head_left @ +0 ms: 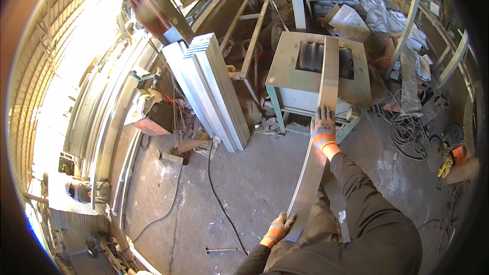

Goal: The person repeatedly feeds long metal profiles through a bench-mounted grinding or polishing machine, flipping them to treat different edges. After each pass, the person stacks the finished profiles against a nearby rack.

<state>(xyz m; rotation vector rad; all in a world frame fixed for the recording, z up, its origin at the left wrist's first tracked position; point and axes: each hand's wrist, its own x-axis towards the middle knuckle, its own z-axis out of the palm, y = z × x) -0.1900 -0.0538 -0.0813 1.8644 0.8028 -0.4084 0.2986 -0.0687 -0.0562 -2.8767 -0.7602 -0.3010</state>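
Note:
A long, flat silvery metal profile [307,179] slopes from near my body up to a green-grey metal machine stand [288,66]. Its far end lies across the dark opening [310,57] in the stand's top. At the near end, my left hand [277,228] in an orange and grey work glove grips the profile by its left edge, thumb on top; the fingers underneath are partly hidden. Farther up, just before the stand, my right hand [324,128] in a matching glove rests on the profile with fingers stretched out along it.
A stack of long metal profiles [214,91] leans left of the stand. A black cable [216,193] and a small metal rod [221,249] lie on the concrete floor. Coiled cables [409,137] and silver sheeting [387,15] lie on the right, and a ladder-like frame [249,30] stands behind.

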